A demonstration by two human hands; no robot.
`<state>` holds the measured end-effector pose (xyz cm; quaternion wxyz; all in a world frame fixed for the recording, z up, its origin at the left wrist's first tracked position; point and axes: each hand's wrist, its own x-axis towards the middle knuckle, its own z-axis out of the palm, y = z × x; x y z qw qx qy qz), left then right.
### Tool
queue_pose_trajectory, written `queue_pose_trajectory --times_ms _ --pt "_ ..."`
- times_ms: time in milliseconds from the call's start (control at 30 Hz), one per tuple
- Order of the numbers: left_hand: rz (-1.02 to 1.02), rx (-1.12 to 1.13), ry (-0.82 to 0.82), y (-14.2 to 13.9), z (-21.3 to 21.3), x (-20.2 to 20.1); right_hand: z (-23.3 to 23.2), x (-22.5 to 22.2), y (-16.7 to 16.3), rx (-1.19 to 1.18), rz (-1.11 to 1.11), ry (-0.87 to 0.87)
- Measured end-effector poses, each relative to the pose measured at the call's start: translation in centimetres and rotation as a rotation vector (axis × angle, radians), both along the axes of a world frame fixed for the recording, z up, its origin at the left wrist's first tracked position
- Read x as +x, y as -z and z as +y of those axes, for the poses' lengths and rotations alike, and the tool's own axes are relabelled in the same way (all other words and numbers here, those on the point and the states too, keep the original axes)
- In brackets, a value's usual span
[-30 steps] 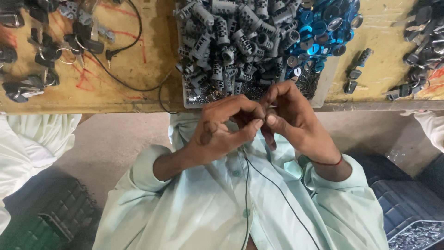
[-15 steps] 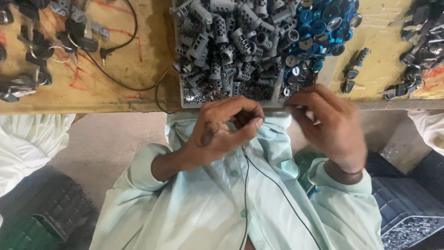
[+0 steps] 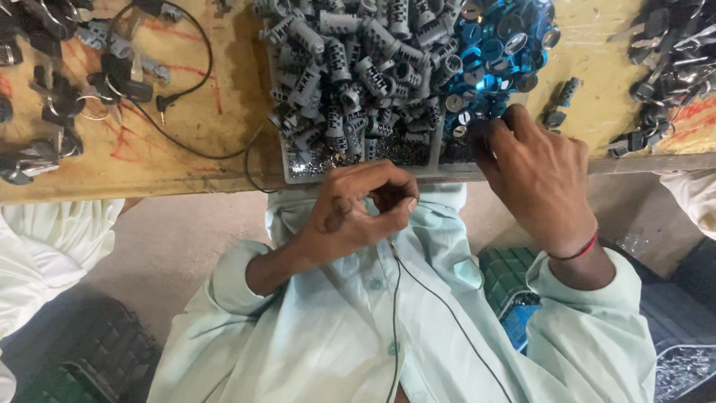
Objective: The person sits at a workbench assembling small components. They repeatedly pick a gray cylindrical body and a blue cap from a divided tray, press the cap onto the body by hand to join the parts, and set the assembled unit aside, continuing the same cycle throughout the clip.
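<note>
Reaching right hand (image 3: pixel 541 175), blue discs (image 3: pixel 500 45)

My left hand (image 3: pixel 358 213) sat below the wooden table's (image 3: pixel 209 142) edge, over my lap. My right hand (image 3: pixel 541 175) was right of it, fingertips in the tray (image 3: pixel 287 173) on the table. In the tray, grey metal cylinders (image 3: pixel 350 67) lay left, blue round discs (image 3: pixel 496 45) right. Dark keys (image 3: pixel 52 97) lay far left on the table, a black cable (image 3: pixel 190 89) between them and the tray.
</note>
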<state>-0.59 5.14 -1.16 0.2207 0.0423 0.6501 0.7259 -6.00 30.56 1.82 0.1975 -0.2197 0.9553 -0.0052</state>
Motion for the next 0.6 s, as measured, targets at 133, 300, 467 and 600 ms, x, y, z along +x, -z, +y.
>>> queue_pose_trajectory --times_ms 133,300,467,600 --pt "0.027 -0.009 0.009 -0.1 0.1 -0.2 0.8 0.6 0.6 -0.032 0.043 0.014" --pt "0.04 -0.019 -0.029 -0.4 0.0 -0.2 -0.3 0.5 -0.8 -0.504 -0.089 0.322" --pt "-0.196 0.185 -0.152 -0.2 1.2 0.5 -4.4 3.0 -1.2 -1.116 -0.255 0.395" --pt "-0.4 0.358 -0.126 0.5 0.8 0.7 -4.6 5.5 0.7 -0.98 -0.081 0.334"
